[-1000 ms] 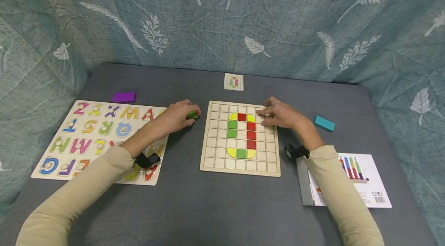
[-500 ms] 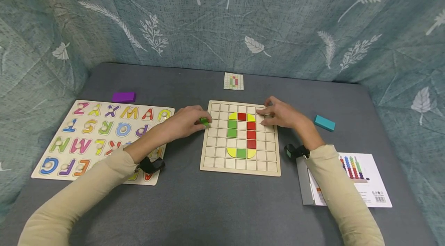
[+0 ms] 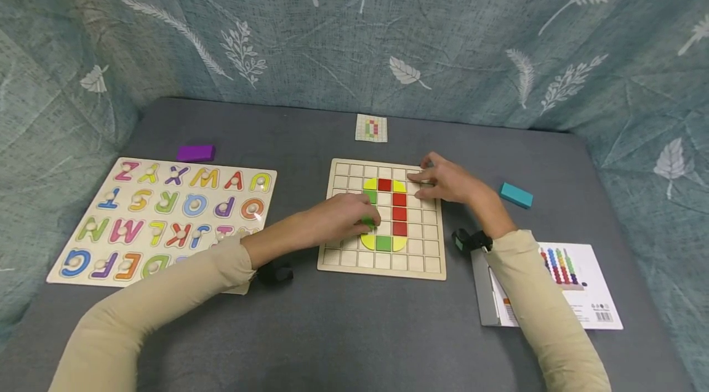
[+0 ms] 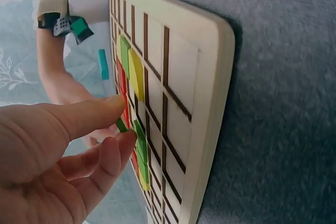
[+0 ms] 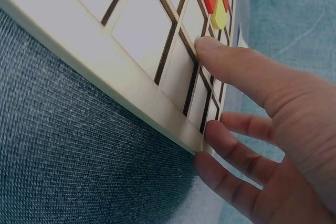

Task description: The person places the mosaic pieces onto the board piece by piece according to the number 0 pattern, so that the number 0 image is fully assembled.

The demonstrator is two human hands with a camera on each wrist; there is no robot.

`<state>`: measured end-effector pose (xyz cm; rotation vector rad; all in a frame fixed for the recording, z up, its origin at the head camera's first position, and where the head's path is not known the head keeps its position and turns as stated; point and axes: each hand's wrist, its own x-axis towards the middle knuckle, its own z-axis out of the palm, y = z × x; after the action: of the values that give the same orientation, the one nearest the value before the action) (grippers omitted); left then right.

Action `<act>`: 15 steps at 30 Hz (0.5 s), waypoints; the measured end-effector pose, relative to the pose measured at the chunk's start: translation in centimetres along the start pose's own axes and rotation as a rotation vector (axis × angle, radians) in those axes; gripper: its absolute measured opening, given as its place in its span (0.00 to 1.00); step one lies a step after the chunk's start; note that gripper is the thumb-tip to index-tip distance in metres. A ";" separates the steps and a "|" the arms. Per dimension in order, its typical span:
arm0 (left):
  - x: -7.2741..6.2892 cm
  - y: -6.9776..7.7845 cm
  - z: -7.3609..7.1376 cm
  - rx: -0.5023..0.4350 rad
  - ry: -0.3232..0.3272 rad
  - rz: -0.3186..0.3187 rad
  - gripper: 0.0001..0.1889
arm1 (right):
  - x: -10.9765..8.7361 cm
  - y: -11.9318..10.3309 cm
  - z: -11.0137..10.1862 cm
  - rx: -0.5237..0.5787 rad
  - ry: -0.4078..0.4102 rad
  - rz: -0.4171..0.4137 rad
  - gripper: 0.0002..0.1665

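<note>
A square wooden grid board (image 3: 423,265) lies mid-table, bearing red tiles (image 3: 399,213), green tiles (image 3: 383,244) and yellow rounded corner tiles (image 3: 399,243) set in a ring. Over the ring's left side, my left hand (image 3: 348,217) pinches a green tile (image 4: 122,125) between thumb and fingertip, seen edge-on in the left wrist view, just above the board. My right hand (image 3: 451,181) rests at the board's upper right edge. In the right wrist view its thumb (image 5: 231,61) touches the board top while loosely bent fingers (image 5: 223,177) lie along the rim.
A small pattern card (image 3: 371,128) lies behind the board. An alphabet peg puzzle (image 3: 260,195) is at left, with a purple block (image 3: 196,153) behind it. A teal block (image 3: 516,195) and a white picture box (image 3: 592,300) are at right, the box partly under the right sleeve.
My left hand has carried the green tile rightward and nearer, from beside the alphabet puzzle to over the grid's left column of tiles. The right hand has stayed at the board edge.
</note>
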<state>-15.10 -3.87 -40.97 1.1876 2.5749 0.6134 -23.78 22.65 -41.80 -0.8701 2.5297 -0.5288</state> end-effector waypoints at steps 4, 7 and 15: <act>0.0 0.1 0.2 -0.003 0.000 0.018 0.07 | 0.0 -0.1 -0.1 0.001 0.000 0.004 0.28; 0.0 0.2 0.2 -0.015 -0.004 0.011 0.07 | 0.0 -0.2 -0.2 0.003 0.000 0.010 0.28; 0.0 0.3 0.4 -0.026 0.002 0.007 0.07 | -0.1 -0.2 -0.1 -0.003 -0.006 0.011 0.28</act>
<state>-14.72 -3.61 -41.19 1.1882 2.5576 0.6478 -23.64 22.57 -41.58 -0.8575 2.5287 -0.5187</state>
